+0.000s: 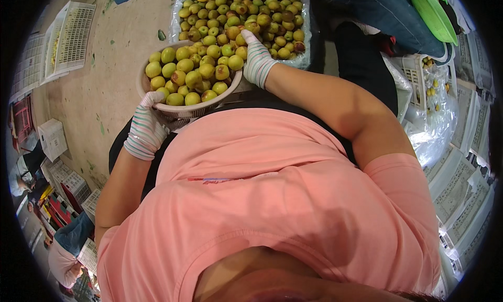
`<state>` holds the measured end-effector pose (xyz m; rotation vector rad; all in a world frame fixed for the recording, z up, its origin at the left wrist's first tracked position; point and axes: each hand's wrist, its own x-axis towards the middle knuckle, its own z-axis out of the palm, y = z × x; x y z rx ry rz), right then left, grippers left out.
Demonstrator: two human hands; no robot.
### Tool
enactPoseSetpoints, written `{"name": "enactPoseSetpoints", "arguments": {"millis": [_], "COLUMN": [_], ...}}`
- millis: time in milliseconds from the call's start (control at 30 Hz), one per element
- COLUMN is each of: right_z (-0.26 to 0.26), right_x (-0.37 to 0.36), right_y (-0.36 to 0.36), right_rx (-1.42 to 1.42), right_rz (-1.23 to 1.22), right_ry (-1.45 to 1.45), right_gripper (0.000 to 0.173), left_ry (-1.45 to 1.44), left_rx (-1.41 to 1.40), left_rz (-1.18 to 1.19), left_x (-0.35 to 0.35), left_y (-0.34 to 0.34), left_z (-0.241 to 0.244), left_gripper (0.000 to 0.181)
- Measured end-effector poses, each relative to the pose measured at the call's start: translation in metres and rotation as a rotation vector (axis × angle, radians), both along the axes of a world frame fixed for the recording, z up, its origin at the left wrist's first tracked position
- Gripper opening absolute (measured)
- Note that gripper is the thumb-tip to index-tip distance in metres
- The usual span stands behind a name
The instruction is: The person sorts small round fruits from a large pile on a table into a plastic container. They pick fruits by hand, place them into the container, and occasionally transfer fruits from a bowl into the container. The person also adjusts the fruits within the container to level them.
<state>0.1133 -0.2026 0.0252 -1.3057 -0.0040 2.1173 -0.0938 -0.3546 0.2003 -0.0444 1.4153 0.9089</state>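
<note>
A pale plastic basket (188, 112) sits at my lap, heaped with yellow-green jujubes (193, 79), some with brown patches. My left hand (147, 125), in a white glove with green stripes, grips the basket's near left rim, thumb on top. At the basket's right side is my right hand (257, 60), in a like glove, holding the rim; its thumb points up over the fruit and its other fingers are hidden. Just beyond stands a crate lined with clear plastic (306, 46), full of more jujubes (243, 11), partly overlapped by the basket.
White plastic crates (72, 38) stand at the far left, a white box (53, 139) below them. On the right are a crate with fruit (412, 82), plastic film (428, 125) and a green basket (434, 15). A person in blue trousers (393, 15) is close by at the upper right.
</note>
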Motion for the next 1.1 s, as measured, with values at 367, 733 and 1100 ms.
{"name": "enactPoseSetpoints", "arguments": {"millis": [367,733,1100], "right_z": [0.023,0.008,-0.021], "right_x": [0.012,0.054,0.088], "right_y": [-0.005,-0.013,-0.011], "right_rx": [-0.14,-0.068,-0.069], "right_rz": [-0.09,0.071,-0.089], "right_ry": [0.133,0.336,0.397], "right_gripper": [0.058,0.052,0.071], "left_ry": [-0.085,-0.192,-0.128], "left_rx": [0.121,0.169,0.383], "left_rz": [-0.04,-0.099,0.041], "left_x": [-0.027,-0.091,-0.072], "left_y": [-0.012,-0.018,0.0], "left_z": [-0.011,-0.074,-0.076], "left_gripper": [0.082,0.084,0.083]}}
